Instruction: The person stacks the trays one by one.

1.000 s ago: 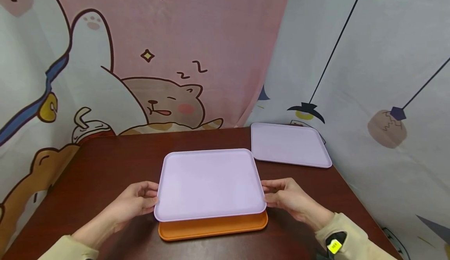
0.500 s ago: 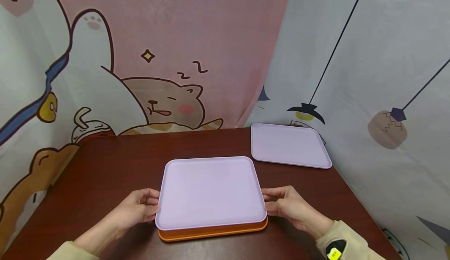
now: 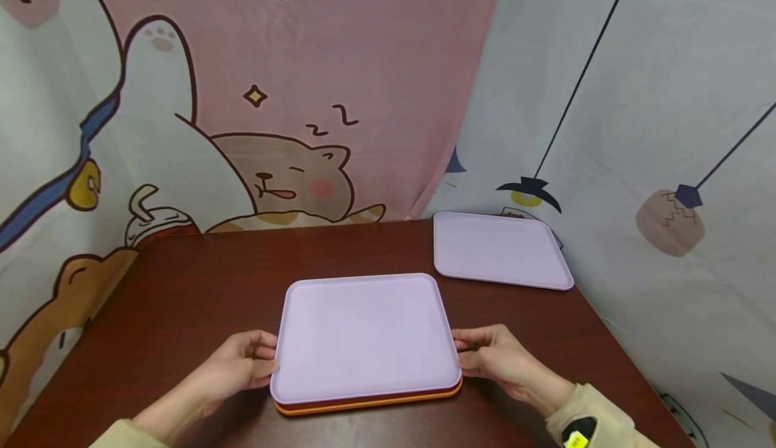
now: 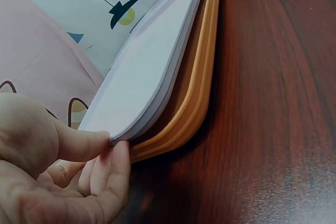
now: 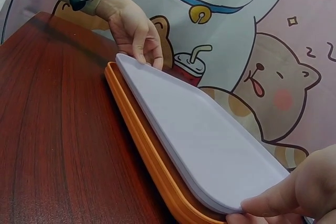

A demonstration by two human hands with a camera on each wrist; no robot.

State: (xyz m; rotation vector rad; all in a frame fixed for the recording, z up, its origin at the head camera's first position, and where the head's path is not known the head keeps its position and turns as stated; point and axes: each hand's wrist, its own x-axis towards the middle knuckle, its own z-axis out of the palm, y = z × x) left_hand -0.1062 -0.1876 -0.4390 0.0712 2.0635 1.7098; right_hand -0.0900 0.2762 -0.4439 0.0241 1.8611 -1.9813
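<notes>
While the lilac tray [image 3: 364,337] sits almost level inside the orange tray [image 3: 370,404] at the near middle of the worktop [image 3: 200,279], both hands grip it by its short edges. The left hand [image 3: 239,364] pinches the left rim, thumb on top and fingers curled beneath, as the left wrist view shows plainly. The right hand [image 3: 494,357] pinches the right rim in the same way, its thumb pressed on the upper lip in the right wrist view. Seen from the wrists, the lilac tray is not fully seated: a gap shows between its underside and the orange tray's floor, and its rim rides just above the orange rim, with only a thin orange band showing along the near edge in the head view.

By the look of it, the step in hand is nesting one tray into the other, and it is close to done. The next move likely calls for easing the fingers out from between the two rims, both sides together so the upper tray drops flat and does not skew. Letting go of one side first could leave the tray cocked against the orange wall.

A second lilac tray [image 3: 500,249] lies well apart at the far right corner of the worktop, near the printed curtain [image 3: 339,64].
</notes>
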